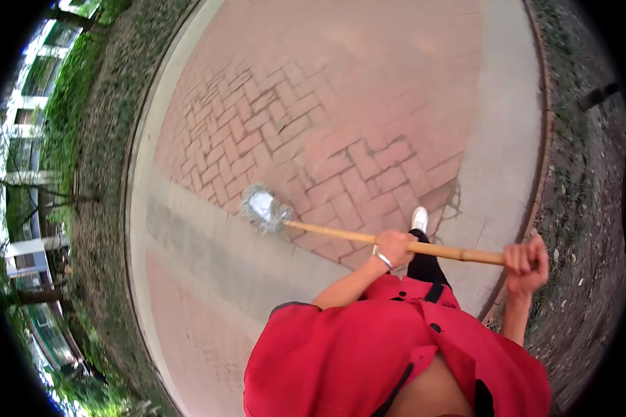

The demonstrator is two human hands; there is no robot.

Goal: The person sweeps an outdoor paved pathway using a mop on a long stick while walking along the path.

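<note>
A long bamboo pole [455, 251] runs across the view, low in front of my red shirt. My left hand [395, 249] is wrapped round its middle, with a light band on the wrist. Near the pole's right end, my right hand [526, 265] is closed on it. At the far left end is a shaggy grey head [275, 213] with a white patch, over the border of the red bricks and a grey strip. Whether that head touches the paving cannot be told.
Red herringbone bricks [243, 118] lie between pale concrete edges [511, 90]. A white shoe [419, 219] shows just beyond the pole. Bare soil [591, 187] borders the path at right; planting and a building [24, 153] stand at left.
</note>
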